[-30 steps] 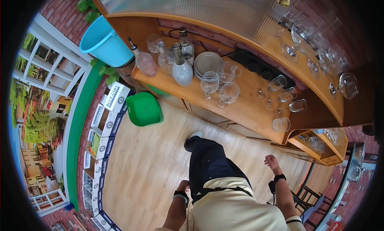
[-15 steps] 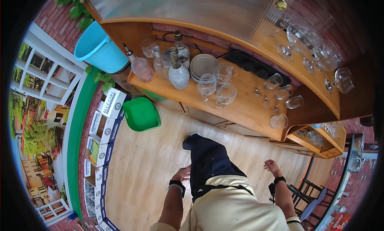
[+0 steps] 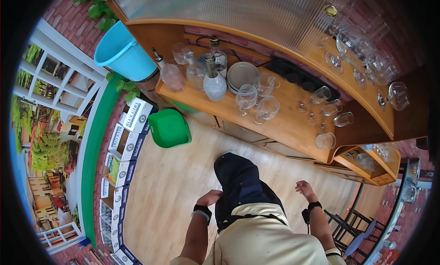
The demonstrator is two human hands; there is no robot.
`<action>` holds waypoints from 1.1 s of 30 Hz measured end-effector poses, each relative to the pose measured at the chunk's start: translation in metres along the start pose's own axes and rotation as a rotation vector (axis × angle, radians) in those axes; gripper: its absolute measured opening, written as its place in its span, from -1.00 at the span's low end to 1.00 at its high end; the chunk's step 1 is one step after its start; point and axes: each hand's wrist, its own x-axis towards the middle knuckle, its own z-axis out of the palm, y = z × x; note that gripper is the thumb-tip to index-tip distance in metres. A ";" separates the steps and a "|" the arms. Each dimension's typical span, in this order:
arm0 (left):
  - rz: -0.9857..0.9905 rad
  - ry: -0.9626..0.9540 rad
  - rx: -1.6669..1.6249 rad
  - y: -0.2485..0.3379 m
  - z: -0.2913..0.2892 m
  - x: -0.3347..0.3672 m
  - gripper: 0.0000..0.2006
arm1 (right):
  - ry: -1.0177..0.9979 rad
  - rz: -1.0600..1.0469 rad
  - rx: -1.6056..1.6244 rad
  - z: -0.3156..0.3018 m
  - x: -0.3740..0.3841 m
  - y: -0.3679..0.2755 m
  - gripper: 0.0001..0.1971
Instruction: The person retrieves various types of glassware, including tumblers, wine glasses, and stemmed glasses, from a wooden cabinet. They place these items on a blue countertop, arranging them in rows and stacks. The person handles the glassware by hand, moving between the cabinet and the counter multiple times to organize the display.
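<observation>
My left hand (image 3: 210,198) hangs beside my dark trousers (image 3: 243,182), its fingertips close to the fabric; it looks loosely open, with nothing seen in it. On the other side, my right hand (image 3: 305,189) is held out over the floor, fingers a little bent and apart, holding nothing. Both hands are well short of the wooden counter (image 3: 288,127). On it stand a silvery bottle (image 3: 214,86), a pinkish bottle (image 3: 172,77), a stack of plates (image 3: 243,75), large stemmed glasses (image 3: 267,109) and several small glasses (image 3: 331,107).
A green plastic tub (image 3: 169,128) sits on the floor by the counter's left end. Above it is a blue bucket (image 3: 124,54). White and blue cartons (image 3: 123,150) line the left wall. Stemmed glasses (image 3: 398,95) stand on the upper right shelf. Dark folding chairs (image 3: 353,228) are at lower right.
My view has shifted, so the counter and tub sit slightly more to the right. My legs have shifted as in a step. My hands have swung slightly, both without holding anything visible.
</observation>
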 end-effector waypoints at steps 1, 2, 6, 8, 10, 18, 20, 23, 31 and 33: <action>-0.008 -0.028 -0.100 -0.009 -0.004 -0.006 -0.75 | -0.014 0.009 -0.008 0.004 -0.001 0.000 -0.80; -0.015 -0.059 -0.201 -0.021 -0.008 -0.011 -0.74 | -0.027 0.019 -0.018 0.007 -0.001 0.002 -0.80; -0.146 -0.046 -0.172 -0.006 -0.018 -0.055 -0.75 | -0.030 0.072 0.023 0.025 -0.003 0.013 -0.79; -0.202 -0.010 -0.148 -0.019 -0.030 -0.065 -0.82 | -0.017 0.117 0.054 0.034 -0.004 0.018 -0.81; -0.233 0.016 -0.117 -0.027 -0.042 -0.069 -0.84 | -0.001 0.144 0.084 0.046 -0.004 0.030 -0.82; -0.195 0.124 0.119 -0.056 -0.110 -0.047 -0.83 | -0.010 0.240 0.089 0.100 -0.020 0.025 -0.77; -0.193 0.169 0.200 -0.067 -0.122 -0.049 -0.81 | -0.008 0.216 0.124 0.113 -0.017 0.002 -0.78; -0.266 0.196 -0.040 -0.055 -0.136 -0.062 -0.82 | 0.002 0.160 0.202 0.131 -0.012 -0.017 -0.80; -0.359 0.083 -0.225 -0.014 -0.131 -0.126 -0.95 | -0.011 0.014 0.282 0.162 -0.007 -0.036 -0.78; -0.337 0.012 -0.331 0.009 -0.112 -0.154 -0.93 | -0.002 0.038 0.265 0.160 -0.009 -0.025 -0.78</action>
